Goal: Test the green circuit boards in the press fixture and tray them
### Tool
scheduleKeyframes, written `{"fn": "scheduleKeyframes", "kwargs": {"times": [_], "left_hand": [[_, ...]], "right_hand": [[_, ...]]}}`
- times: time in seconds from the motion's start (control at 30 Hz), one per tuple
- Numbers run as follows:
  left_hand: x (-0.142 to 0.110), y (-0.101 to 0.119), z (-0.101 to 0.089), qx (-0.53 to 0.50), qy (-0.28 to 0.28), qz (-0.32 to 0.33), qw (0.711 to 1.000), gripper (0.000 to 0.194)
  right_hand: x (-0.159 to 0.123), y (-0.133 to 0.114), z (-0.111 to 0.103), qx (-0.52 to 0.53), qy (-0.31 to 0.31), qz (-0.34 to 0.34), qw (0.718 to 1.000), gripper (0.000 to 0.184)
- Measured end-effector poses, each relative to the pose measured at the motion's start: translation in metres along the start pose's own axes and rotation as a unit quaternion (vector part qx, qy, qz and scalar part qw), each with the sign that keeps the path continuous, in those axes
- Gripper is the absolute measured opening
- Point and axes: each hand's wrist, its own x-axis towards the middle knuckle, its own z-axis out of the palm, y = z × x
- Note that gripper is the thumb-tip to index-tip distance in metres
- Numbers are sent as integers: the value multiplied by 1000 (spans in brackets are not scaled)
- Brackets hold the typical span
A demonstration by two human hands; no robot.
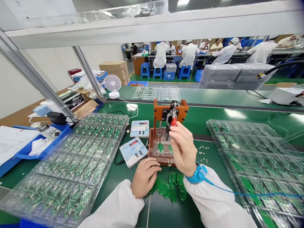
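Observation:
My right hand [183, 148] is raised at the test jig [162, 153], its fingers pinched on the red-tipped clamp lever [172, 119] at the jig's orange top bar. A blue wrist strap [198, 174] with a cord rings that wrist. My left hand [144, 176] rests curled on the green mat just in front of the jig's base, fingers closed over loose green circuit boards [171, 189] that lie in a small pile there. Green boards sit under the jig's clear plate.
Clear trays of green boards lie at the left [81, 157] and right [255, 159]. Two small meters [135, 149] stand left of the jig. Behind them are a white fan [112, 83], a blue bin [21, 153] with papers, and seated workers in white coats across the aisle.

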Motion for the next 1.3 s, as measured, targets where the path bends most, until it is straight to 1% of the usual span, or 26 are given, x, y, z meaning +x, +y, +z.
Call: {"fn": "scheduleKeyframes", "kwargs": {"times": [0.2,0.27,0.33,0.4,0.43,0.47,0.5,0.53,0.57,0.63,0.7,0.73,0.83,0.93,1.0,1.17,1.3], "left_hand": [[-4,3,2,-7,-3,-10,1000,29],[-3,5,2,-28,-1,-30,999,27],[2,4,-4,-80,2,-85,993,20],[13,-2,-17,-142,-9,-178,974,11],[21,-7,-27,-154,-25,-223,962,11],[30,-15,-37,-140,-56,-262,953,14],[40,-24,-48,-99,-97,-288,948,19],[51,-35,-58,-32,-153,-300,941,26],[62,-46,-66,43,-220,-304,926,39],[80,-71,-78,112,-298,-313,895,74],[95,-92,-81,140,-355,-327,865,106],[100,-101,-81,150,-381,-332,850,118],[112,-118,-76,177,-450,-336,809,140],[118,-122,-72,216,-514,-318,767,146],[121,-122,-71,236,-537,-303,751,145],[125,-119,-70,245,-549,-298,741,146],[124,-120,-77,228,-542,-295,753,146]], "right_hand": [[-6,-3,8,44,23,24,998,63],[-6,-3,9,59,30,29,997,64],[-7,-3,8,64,29,31,997,65],[-6,-2,7,63,20,23,998,66],[-5,-1,6,63,15,16,998,67],[-5,-1,6,64,11,8,998,67],[-4,0,5,66,10,3,998,68],[-4,0,5,67,8,1,998,69],[-4,1,5,69,8,3,998,69],[-5,2,6,70,4,9,998,70],[-6,3,6,67,0,5,998,70],[-6,4,6,64,-3,0,998,70],[-6,5,4,59,-13,-13,998,71],[-5,6,4,60,-20,-15,998,71],[-6,6,4,63,-20,-13,998,71],[-7,5,6,70,-12,-11,997,71],[-8,6,6,68,-15,-9,997,70]]}}
